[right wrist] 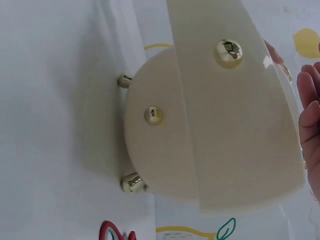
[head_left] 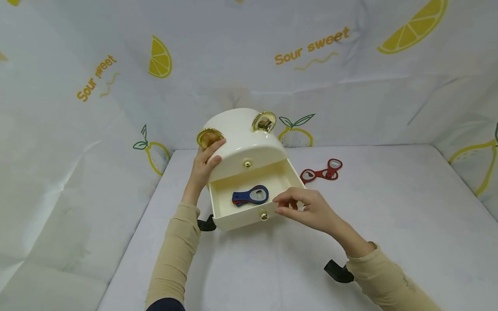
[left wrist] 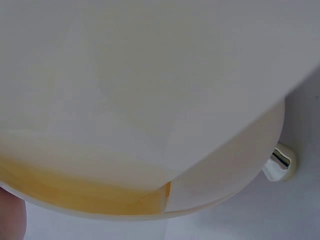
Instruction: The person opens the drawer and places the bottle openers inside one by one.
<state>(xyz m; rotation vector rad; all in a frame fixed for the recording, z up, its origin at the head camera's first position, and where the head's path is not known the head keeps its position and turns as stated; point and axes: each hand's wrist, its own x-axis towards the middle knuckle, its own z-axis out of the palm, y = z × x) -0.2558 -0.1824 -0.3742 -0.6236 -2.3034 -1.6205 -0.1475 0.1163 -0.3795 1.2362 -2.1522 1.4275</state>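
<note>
A rounded cream drawer box (head_left: 233, 123) with gold discs on top stands with a drawer (head_left: 233, 222) pulled out toward me. My left hand (head_left: 204, 166) grips the box's left side, thumb by the front, fingertips near a gold disc. A stack of bottle openers (head_left: 250, 195), blue on top with red showing beneath, lies in the drawer. Over the drawer's front right corner, my right hand (head_left: 307, 209) hangs with loosely bent fingers and holds nothing. In the right wrist view its fingers (right wrist: 310, 120) show beside the drawer front (right wrist: 240, 125).
Red bottle openers (head_left: 323, 172) lie on the white table (head_left: 389, 207) right of the box. Behind hangs a white cloth (head_left: 233, 52) printed with lemons. Short gold feet (right wrist: 132, 183) carry the box, and a second gold knob (right wrist: 153, 115) sits below the pulled drawer.
</note>
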